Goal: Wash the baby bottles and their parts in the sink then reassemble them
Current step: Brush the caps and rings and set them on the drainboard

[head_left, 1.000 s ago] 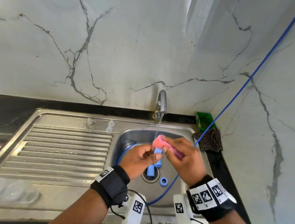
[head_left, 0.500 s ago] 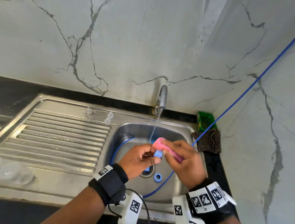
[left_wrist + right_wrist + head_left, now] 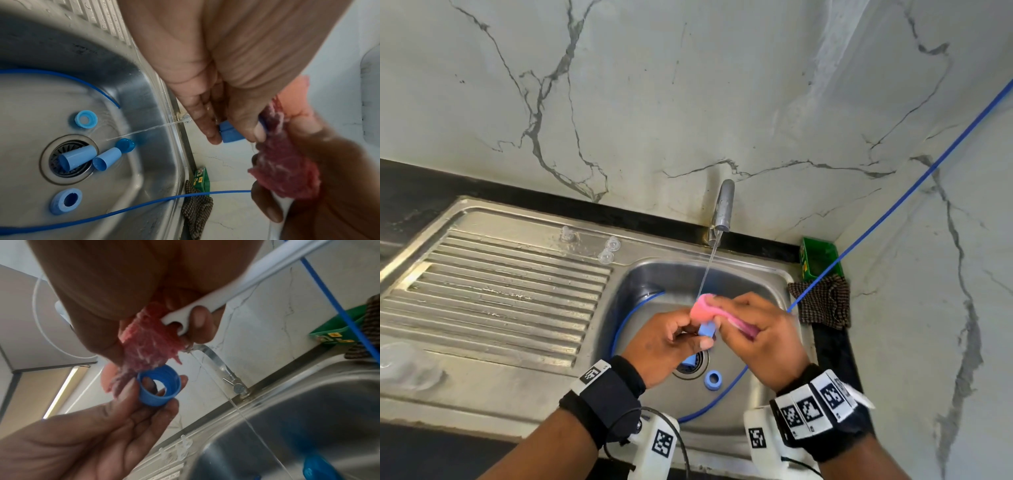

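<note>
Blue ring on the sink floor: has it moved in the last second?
No. The blue ring lies just right of the drain strainer and slightly nearer the person, as in both earlier head pictures. Only the camera shifted.

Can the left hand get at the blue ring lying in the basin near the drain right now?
Probably not yet: the left hand already pinches a blue collar. The blue ring lies uncovered below it, so once the hand is free the way looks open.

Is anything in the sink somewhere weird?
Yes. A blue cord loops through the sink basin under the running tap, an odd place for it. Two blue caps lie tipped over on the drain strainer.
</note>
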Available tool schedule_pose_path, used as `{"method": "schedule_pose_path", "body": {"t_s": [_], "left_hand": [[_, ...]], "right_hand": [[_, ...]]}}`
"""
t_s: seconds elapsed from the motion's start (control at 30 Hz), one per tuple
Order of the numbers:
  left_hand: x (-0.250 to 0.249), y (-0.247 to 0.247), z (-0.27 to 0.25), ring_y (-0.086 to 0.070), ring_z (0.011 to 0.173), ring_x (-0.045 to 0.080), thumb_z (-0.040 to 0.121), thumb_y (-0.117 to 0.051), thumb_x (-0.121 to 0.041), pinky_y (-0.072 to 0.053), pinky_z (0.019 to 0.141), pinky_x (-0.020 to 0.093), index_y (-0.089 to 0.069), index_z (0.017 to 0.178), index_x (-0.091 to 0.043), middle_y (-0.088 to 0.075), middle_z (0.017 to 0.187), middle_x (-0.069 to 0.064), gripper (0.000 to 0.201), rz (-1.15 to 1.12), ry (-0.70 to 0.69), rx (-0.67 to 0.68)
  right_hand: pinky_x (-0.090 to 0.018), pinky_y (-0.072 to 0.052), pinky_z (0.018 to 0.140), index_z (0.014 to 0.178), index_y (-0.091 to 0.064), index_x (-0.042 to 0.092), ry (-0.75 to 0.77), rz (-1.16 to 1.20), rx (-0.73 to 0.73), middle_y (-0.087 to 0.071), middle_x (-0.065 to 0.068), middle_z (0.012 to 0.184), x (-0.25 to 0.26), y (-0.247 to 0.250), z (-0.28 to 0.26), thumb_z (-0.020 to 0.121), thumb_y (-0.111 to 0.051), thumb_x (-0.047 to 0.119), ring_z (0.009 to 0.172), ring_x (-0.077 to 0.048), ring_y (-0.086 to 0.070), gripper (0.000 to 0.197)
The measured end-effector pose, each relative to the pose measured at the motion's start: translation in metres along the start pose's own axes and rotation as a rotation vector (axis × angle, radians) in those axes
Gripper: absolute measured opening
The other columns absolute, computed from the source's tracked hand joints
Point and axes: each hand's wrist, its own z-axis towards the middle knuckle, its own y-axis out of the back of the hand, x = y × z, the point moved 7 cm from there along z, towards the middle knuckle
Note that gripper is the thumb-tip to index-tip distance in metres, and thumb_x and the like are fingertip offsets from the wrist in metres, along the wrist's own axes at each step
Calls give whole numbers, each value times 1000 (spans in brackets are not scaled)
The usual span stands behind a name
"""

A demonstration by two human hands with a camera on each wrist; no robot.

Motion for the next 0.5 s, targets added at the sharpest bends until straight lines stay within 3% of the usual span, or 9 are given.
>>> {"method": "schedule_pose_path", "body": {"t_s": [0.1,0.23,0.37,0.5], "left_hand": [[-2,5,-3,-69,109,26,84,-74,-32,-53,100,40,-72,115,-14,-75,111,6,35,-64,23,-11],[-5,12,-7,-69,101,23,86,-73,-38,-52,98,42,-75,105,-10,-76,102,7,34,-147,53,-30],[-8,23,-5,-69,104,19,87,-74,-17,-52,94,33,-73,109,-6,-74,110,7,25,-91,5,-8],[-9,25,-5,-70,112,25,91,-71,-4,-53,99,35,-64,121,-1,-74,115,12,32,-122,49,60]], "right_hand": [[-13,-43,61,120,-71,46,4,11,3,-60,12,88,8,-5,0,88,-66,36,70,-11,-59,34],[-16,-48,66,121,-70,46,-18,35,-29,-61,13,89,13,-11,4,89,-65,38,77,-10,-63,33],[-21,-48,66,118,-65,57,-112,10,-61,-61,10,84,9,-10,5,93,-68,33,75,-12,-62,35],[-19,-50,69,122,-68,48,-55,37,-80,-63,11,90,23,-12,1,89,-67,40,81,-14,-64,34]]}}
